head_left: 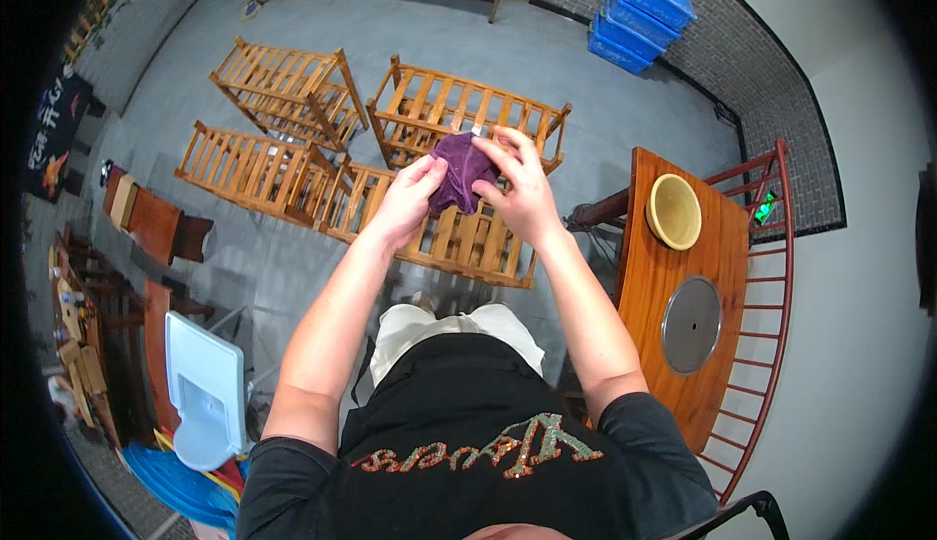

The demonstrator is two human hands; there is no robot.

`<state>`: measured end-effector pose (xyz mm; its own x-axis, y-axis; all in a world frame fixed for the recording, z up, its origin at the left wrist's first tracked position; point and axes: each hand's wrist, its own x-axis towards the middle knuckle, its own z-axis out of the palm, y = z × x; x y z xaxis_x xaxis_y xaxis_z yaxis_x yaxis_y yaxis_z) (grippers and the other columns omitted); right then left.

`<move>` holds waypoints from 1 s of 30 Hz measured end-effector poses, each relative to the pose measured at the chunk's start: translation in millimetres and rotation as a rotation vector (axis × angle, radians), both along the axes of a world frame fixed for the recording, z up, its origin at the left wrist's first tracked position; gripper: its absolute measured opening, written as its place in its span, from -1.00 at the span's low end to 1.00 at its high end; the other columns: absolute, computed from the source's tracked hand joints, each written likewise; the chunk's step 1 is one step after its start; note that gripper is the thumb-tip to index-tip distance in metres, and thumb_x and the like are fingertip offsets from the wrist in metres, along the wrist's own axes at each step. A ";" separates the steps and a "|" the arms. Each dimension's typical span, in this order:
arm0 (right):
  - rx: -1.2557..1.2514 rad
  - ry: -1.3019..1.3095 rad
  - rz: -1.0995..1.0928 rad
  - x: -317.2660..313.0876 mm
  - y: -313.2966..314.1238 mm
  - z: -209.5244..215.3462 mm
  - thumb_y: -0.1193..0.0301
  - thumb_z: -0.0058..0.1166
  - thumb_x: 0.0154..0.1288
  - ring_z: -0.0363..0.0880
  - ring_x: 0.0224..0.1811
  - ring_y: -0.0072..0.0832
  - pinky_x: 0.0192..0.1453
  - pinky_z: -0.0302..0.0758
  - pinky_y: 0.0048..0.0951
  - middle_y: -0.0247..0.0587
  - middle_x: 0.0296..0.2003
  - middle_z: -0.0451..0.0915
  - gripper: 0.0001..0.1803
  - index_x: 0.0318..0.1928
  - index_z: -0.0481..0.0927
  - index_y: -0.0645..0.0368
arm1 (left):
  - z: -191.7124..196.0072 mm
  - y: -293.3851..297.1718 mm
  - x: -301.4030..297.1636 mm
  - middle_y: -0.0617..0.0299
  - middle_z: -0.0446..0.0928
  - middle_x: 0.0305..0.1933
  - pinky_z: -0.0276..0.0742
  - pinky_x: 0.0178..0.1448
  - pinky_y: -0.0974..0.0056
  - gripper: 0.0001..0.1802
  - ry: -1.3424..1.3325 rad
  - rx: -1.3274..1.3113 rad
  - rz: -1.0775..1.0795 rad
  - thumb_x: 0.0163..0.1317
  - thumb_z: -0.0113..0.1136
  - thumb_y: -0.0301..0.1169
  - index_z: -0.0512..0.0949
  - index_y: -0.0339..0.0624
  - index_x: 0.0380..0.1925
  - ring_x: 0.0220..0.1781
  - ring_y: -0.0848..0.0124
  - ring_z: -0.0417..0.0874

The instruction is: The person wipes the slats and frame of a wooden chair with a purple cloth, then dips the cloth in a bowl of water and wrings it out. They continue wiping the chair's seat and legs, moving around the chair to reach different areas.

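Observation:
A crumpled purple cloth [459, 171] is held up in front of me between both hands. My left hand [408, 197] grips its left side and my right hand [519, 187] grips its right side and top, fingers curled over the fabric. Below the hands, on the grey floor, lie several slatted wooden racks [459, 238], some flat and some on their sides.
A wooden table [683, 277] at the right carries a yellow bowl [673, 211] and a round metal lid [691, 324], with a red railing beyond it. Blue crates [639, 15] are stacked by the brick wall. A light blue plastic chair [203, 389] and dark wooden furniture stand at the left.

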<state>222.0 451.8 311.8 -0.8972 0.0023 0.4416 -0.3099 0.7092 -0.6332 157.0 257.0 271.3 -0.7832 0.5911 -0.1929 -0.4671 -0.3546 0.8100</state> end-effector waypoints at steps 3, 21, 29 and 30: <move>0.235 0.039 0.141 8.5 -1.1 0.1 0.43 0.36 0.17 0.41 0.44 -0.04 0.52 0.34 -0.02 -0.07 0.32 0.49 -0.45 0.23 0.70 -0.09 | -11.6 -2.1 12.6 0.24 0.68 0.11 0.62 0.20 0.31 -0.58 0.103 -0.072 0.045 0.61 0.11 -0.19 0.55 -0.25 0.26 0.10 0.51 0.67; -0.104 0.170 0.127 81.3 10.0 -47.1 0.49 0.39 0.19 0.68 0.02 -0.16 0.12 0.61 -0.19 -0.17 -0.04 0.70 -0.87 -0.25 0.76 0.25 | -21.9 36.3 121.5 0.22 0.71 0.01 0.62 0.12 0.36 -0.73 0.019 -0.192 0.344 0.55 0.20 -0.37 0.64 -0.33 0.08 -0.02 0.52 0.70; -0.376 0.118 0.088 69.2 4.1 -67.3 0.57 0.31 0.25 0.78 -0.12 -0.26 0.00 0.69 -0.37 -0.11 -0.13 0.77 -0.91 -0.22 0.76 0.28 | -41.1 31.1 108.9 0.28 0.71 -0.09 0.58 0.04 0.39 -0.80 0.003 -0.226 0.364 0.54 0.21 -0.39 0.68 -0.27 -0.01 -0.10 0.56 0.66; -0.414 0.100 0.072 66.5 6.4 -74.1 0.58 0.30 0.26 0.77 -0.10 -0.29 0.00 0.69 -0.37 -0.11 -0.12 0.77 -0.91 -0.22 0.76 0.29 | -48.4 28.2 103.6 0.28 0.71 -0.08 0.58 0.06 0.39 -0.80 0.013 -0.229 0.347 0.54 0.21 -0.38 0.69 -0.26 -0.01 -0.08 0.56 0.66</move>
